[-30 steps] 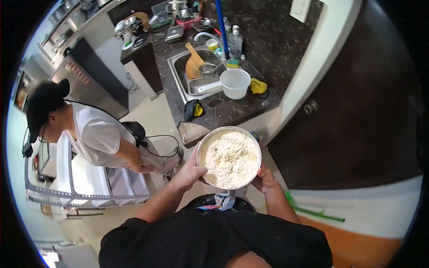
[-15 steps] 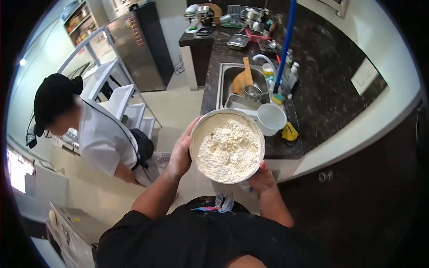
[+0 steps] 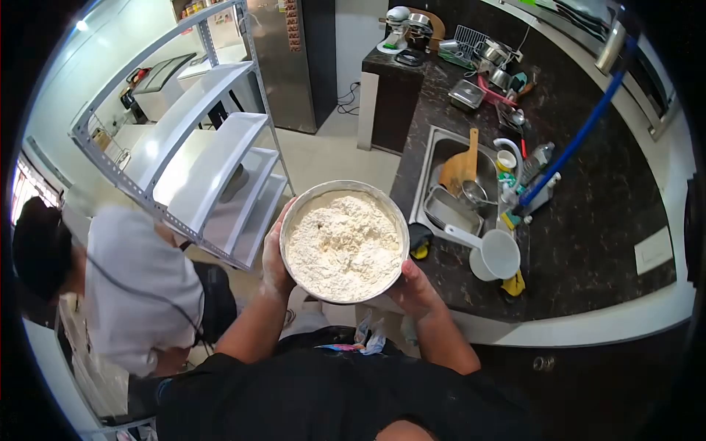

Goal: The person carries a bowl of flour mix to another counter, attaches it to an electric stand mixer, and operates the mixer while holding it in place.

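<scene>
A round bowl [image 3: 285, 266] is held out in front of my body, filled with pale, lumpy flour [image 3: 346, 246]. My left hand [image 3: 275, 253] grips its left side, fingers mostly hidden behind the wall and dusted with white powder. On the lower right, my right hand [image 3: 413, 289] holds the rim with the thumb showing; its other fingers are under the bowl and out of sight.
To the right, a dark counter [image 3: 581, 242] has a steel sink [image 3: 434, 147] with a wooden paddle [image 3: 461, 167] and a white dipper [image 3: 496, 256] beside it. A metal rack [image 3: 198, 220] stands left. A person in a white shirt [image 3: 140, 279] bends nearby.
My view has turned left, so the sink and counter sit further right and the rack shows more fully. The other person has moved lower left. Both hands still hold the bowl.
</scene>
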Demonstrator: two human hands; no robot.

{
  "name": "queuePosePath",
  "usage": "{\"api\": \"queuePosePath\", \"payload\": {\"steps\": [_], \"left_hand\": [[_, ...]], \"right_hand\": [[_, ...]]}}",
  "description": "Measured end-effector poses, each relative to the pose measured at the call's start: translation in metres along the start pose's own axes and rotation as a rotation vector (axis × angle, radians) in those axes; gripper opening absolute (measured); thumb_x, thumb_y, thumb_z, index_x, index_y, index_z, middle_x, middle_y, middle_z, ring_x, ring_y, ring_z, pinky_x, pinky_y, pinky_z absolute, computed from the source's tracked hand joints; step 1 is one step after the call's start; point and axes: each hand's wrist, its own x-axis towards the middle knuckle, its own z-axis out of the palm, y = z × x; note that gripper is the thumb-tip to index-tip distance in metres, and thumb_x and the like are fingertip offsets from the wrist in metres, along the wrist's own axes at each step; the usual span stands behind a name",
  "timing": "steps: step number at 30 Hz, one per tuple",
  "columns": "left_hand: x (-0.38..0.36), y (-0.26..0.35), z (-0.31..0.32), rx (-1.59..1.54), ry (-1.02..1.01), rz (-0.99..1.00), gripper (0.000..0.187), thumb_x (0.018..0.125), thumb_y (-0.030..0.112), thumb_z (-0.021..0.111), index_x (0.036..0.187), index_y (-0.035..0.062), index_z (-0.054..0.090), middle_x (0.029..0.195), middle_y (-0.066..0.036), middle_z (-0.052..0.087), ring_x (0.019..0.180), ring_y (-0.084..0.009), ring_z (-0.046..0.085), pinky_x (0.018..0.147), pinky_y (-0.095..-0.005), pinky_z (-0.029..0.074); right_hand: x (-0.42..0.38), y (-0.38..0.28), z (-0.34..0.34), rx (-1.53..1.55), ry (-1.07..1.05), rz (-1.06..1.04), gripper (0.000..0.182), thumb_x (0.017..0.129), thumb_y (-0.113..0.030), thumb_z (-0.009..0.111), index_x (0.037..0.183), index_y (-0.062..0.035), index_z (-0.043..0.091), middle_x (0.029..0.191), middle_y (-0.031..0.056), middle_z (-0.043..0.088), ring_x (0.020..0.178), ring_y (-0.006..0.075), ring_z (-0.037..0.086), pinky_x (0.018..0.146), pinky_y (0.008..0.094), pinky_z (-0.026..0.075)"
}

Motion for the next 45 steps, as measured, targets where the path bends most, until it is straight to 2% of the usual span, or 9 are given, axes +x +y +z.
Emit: {"api": "queuePosePath", "payload": {"steps": [9, 19, 21, 24, 28, 32, 38, 41, 45], "left_hand": [[0.154, 0.029, -0.099, -0.016, -0.004, -0.308, 0.058, 0.109, 0.038, 0.04, 0.154, 0.0014, 0.04, 0.148, -0.015, 0.054, 0.135, -0.0277, 0.055, 0.113, -0.04, 0.046], [0.306, 0.039, -0.151, -0.031, -0.082, -0.214, 0.056, 0.108, 0.035, 0.041, 0.151, -0.0008, 0.043, 0.144, -0.015, 0.056, 0.131, -0.0253, 0.056, 0.112, -0.038, 0.046], [0.344, 0.021, -0.148, -0.07, -0.106, -0.229, 0.057, 0.108, 0.035, 0.041, 0.151, -0.0016, 0.043, 0.144, -0.016, 0.056, 0.132, -0.0255, 0.056, 0.112, -0.0387, 0.046], [0.416, -0.012, -0.144, -0.043, -0.119, -0.307, 0.058, 0.108, 0.036, 0.04, 0.152, -0.0015, 0.042, 0.145, -0.016, 0.056, 0.133, -0.0257, 0.055, 0.112, -0.0386, 0.045], [0.527, -0.058, -0.14, -0.09, -0.146, -0.354, 0.057, 0.109, 0.035, 0.039, 0.152, -0.0014, 0.042, 0.146, -0.016, 0.055, 0.134, -0.0263, 0.055, 0.113, -0.0393, 0.044], [0.637, -0.081, -0.144, -0.169, -0.091, -0.378, 0.06, 0.109, 0.039, 0.037, 0.154, -0.0013, 0.041, 0.149, -0.017, 0.053, 0.136, -0.0276, 0.052, 0.116, -0.0406, 0.041], [0.778, -0.112, -0.153, -0.083, 0.041, -0.277, 0.066, 0.109, 0.045, 0.035, 0.155, -0.0013, 0.038, 0.151, -0.018, 0.05, 0.141, -0.0292, 0.048, 0.119, -0.0434, 0.037], [0.845, -0.147, -0.18, -0.146, -0.086, -0.232, 0.067, 0.109, 0.047, 0.034, 0.155, -0.0012, 0.038, 0.153, -0.018, 0.048, 0.143, -0.0281, 0.046, 0.12, -0.0421, 0.036], [0.955, -0.203, -0.195, -0.154, -0.203, -0.258, 0.065, 0.11, 0.045, 0.034, 0.154, -0.0021, 0.039, 0.151, -0.018, 0.05, 0.141, -0.0263, 0.049, 0.118, -0.0397, 0.038]], "right_hand": [[0.163, 0.018, 0.015, -0.002, 0.112, -0.026, 0.118, 0.081, -0.064, 0.078, 0.164, -0.01, 0.014, 0.16, 0.015, 0.038, 0.142, 0.0298, 0.048, 0.107, 0.0473, 0.052], [0.323, 0.008, -0.017, -0.081, 0.116, -0.181, 0.135, 0.072, -0.073, 0.08, 0.165, -0.0102, 0.006, 0.166, 0.0154, 0.027, 0.153, 0.0284, 0.029, 0.123, 0.0479, 0.031], [0.343, -0.011, -0.036, -0.144, 0.159, -0.212, 0.139, 0.07, -0.074, 0.081, 0.166, -0.0101, 0.003, 0.166, 0.0153, 0.026, 0.154, 0.0279, 0.027, 0.124, 0.0475, 0.028], [0.394, -0.059, -0.044, -0.246, 0.177, -0.523, 0.145, 0.061, -0.063, 0.093, 0.164, -0.0033, 0.01, 0.167, 0.0156, 0.029, 0.152, 0.0296, 0.033, 0.124, 0.048, 0.029], [0.472, -0.129, -0.108, -0.382, 0.12, -0.583, 0.164, 0.047, -0.046, 0.103, 0.165, -0.0123, -0.006, 0.168, 0.0149, 0.022, 0.155, 0.0265, 0.024, 0.125, 0.0459, 0.027], [0.565, -0.215, -0.149, -0.575, 0.091, -0.501, 0.169, 0.042, -0.035, 0.107, 0.165, -0.0124, -0.006, 0.168, 0.0149, 0.022, 0.155, 0.0267, 0.023, 0.126, 0.0452, 0.025], [0.707, -0.291, -0.193, -0.545, 0.047, -0.439, 0.168, 0.044, -0.051, 0.103, 0.165, -0.0098, -0.006, 0.169, 0.0141, 0.019, 0.156, 0.0293, 0.022, 0.126, 0.0483, 0.022], [0.776, -0.303, -0.239, -0.506, 0.058, -0.434, 0.166, 0.046, -0.052, 0.102, 0.165, -0.0095, -0.005, 0.169, 0.014, 0.019, 0.156, 0.0291, 0.022, 0.126, 0.0482, 0.022], [0.861, -0.331, -0.311, -0.534, 0.067, -0.488, 0.162, 0.048, -0.034, 0.106, 0.166, -0.0125, -0.004, 0.169, 0.0112, 0.021, 0.156, 0.0253, 0.02, 0.127, 0.0431, 0.02]]}}
